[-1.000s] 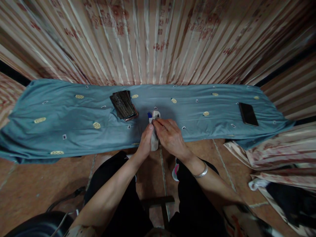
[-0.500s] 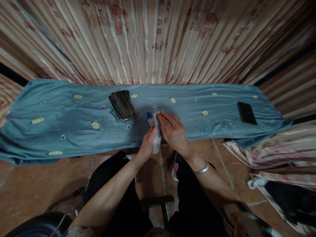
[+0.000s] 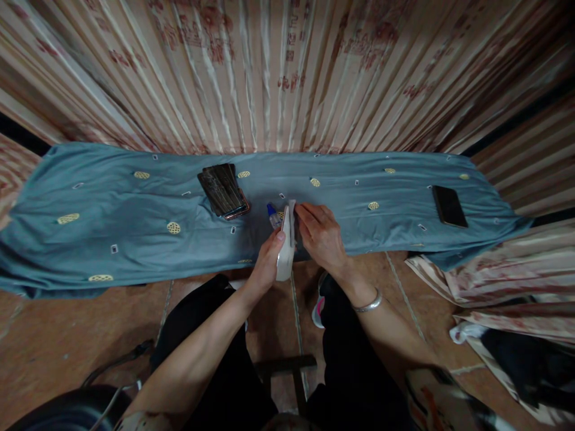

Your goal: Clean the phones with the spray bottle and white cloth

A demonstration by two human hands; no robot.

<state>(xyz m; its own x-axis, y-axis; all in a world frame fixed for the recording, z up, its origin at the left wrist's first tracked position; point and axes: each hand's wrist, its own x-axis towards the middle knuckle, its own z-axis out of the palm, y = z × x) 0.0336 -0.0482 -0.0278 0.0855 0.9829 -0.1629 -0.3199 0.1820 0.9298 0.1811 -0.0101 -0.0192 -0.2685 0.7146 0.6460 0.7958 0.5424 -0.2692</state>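
I see both hands clenched on a white cloth (image 3: 286, 251): left hand (image 3: 268, 258), right hand (image 3: 322, 236). A small blue-capped bottle (image 3: 273, 215) sits half hidden behind it; each grip's fingertips are hard to make out.

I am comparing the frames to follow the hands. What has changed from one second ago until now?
The right hand slid rightward off the white cloth, so its fingers now pinch only the cloth's top edge. The cloth, earlier mostly covered, now stands edge-on between both hands. The small blue-capped bottle has come fully into view. The left hand kept its grip on the cloth. The stack of phones, the single phone and the blue sheet stayed put.
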